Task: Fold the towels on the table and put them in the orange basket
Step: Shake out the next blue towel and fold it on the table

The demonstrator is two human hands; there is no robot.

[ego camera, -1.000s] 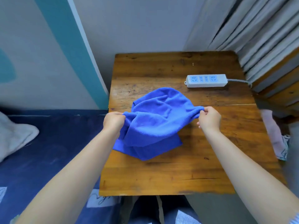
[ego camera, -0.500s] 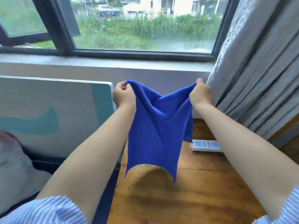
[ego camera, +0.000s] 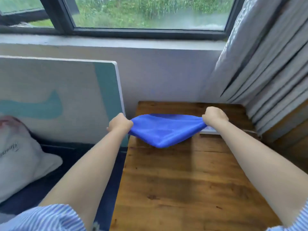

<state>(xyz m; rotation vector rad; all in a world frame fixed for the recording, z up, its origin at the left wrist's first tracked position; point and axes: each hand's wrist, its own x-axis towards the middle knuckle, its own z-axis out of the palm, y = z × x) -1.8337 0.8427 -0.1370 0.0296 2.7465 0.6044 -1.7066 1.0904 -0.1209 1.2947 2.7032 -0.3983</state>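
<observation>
A bright blue towel [ego camera: 165, 130] is stretched between my two hands above the far part of the wooden table [ego camera: 183, 180]. My left hand [ego camera: 119, 125] grips its left corner in a fist. My right hand [ego camera: 215, 115] grips the right corner the same way. The cloth sags in the middle and hangs just over the tabletop. No orange basket is in view.
A white power strip [ego camera: 210, 131] lies on the table behind my right wrist, mostly hidden. Grey curtains [ego camera: 266, 72] hang at the right, a window and sill lie ahead, a painted board [ego camera: 58, 97] leans at the left, and a white pillow [ego camera: 21, 157] rests on a dark blue bed.
The towel went from bunched on the table to lifted high and hanging. Now both hands have lowered it and pulled it wide and flat over the table's far side.
</observation>
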